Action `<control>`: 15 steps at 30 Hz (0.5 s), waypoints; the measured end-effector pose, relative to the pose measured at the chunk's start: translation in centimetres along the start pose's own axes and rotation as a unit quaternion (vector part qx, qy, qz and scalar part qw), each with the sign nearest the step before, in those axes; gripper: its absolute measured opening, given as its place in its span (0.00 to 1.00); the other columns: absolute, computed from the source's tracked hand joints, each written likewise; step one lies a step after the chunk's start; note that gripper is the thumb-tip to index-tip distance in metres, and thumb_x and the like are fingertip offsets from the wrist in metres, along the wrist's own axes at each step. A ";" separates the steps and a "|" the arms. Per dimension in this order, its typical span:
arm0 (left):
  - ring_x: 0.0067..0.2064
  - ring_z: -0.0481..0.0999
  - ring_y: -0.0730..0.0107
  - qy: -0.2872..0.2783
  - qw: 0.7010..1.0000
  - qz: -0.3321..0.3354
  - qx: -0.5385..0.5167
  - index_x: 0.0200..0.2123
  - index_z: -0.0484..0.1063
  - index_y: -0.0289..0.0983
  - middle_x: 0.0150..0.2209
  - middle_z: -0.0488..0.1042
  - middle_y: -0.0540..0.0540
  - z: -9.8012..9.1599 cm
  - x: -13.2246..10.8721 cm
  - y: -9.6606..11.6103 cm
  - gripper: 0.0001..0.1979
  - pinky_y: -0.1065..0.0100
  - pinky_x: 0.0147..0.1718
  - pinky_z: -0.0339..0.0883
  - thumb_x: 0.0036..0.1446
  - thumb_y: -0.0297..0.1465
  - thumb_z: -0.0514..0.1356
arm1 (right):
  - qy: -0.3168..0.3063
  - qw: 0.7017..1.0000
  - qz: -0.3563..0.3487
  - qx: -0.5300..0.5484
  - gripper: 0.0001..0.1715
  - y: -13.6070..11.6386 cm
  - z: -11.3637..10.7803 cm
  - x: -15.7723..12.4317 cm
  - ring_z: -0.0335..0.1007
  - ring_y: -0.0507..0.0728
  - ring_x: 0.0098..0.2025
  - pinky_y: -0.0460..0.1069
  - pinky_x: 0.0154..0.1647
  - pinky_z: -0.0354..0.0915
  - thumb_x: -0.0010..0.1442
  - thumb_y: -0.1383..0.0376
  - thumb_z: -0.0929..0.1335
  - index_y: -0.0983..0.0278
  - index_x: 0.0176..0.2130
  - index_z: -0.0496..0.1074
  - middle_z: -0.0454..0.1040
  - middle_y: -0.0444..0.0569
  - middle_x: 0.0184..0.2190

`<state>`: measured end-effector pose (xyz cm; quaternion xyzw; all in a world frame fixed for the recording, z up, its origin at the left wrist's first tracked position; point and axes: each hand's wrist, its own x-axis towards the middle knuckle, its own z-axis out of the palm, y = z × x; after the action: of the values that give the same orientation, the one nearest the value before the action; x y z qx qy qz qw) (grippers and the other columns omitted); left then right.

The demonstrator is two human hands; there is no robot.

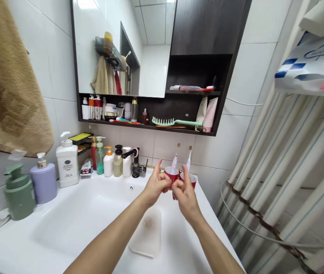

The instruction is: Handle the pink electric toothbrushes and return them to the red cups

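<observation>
Where a tan towel point(10, 80) hangs against the tile wall at far left, a green pump bottle point(19, 194), a lilac bottle point(44, 184) and a white pump bottle point(67, 163) stand on the sink point(50, 232), with a row of smaller bottles point(107, 161) running back to a black faucet point(134, 165). Above them, a mirror cabinet point(150, 68) has an open shelf point(141, 125) carrying a green comb point(173, 122). A white mat point(147, 232) lies in the basin below the hands. The left hand point(156, 186) and right hand point(186, 198) are raised close together over the back of the sink, just in front of two red cups point(180, 177) on its rim, right of the faucet. An electric toothbrush point(174, 163) stands tilted in the left cup, and another point(188, 161) in the right one. The left fingers point(166, 183) are bunched, the right fingers point(186, 179) bent toward them, nearly touching; whether they pinch something small, I cannot tell. A striped curtain point(281, 171) and a plastic bag point(313, 64) fill the far right.
</observation>
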<state>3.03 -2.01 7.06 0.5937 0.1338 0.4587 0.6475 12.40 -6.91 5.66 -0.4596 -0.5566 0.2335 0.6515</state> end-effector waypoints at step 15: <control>0.12 0.53 0.83 0.043 0.988 -0.118 -0.090 0.13 0.54 0.34 0.10 0.55 0.53 0.5 -1.4 2.7 0.27 0.77 0.12 0.39 0.42 0.52 0.38 | 0.093 0.990 0.079 0.077 0.22 -3.2 1.4 0.3 0.53 0.46 0.14 0.43 0.14 0.53 0.47 0.51 0.55 0.64 0.14 0.55 0.57 0.39 0.12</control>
<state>1.48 -3.73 9.11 0.4927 0.1884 0.4142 0.7418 10.50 -7.63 8.48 -0.4702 -0.4359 0.2830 0.7133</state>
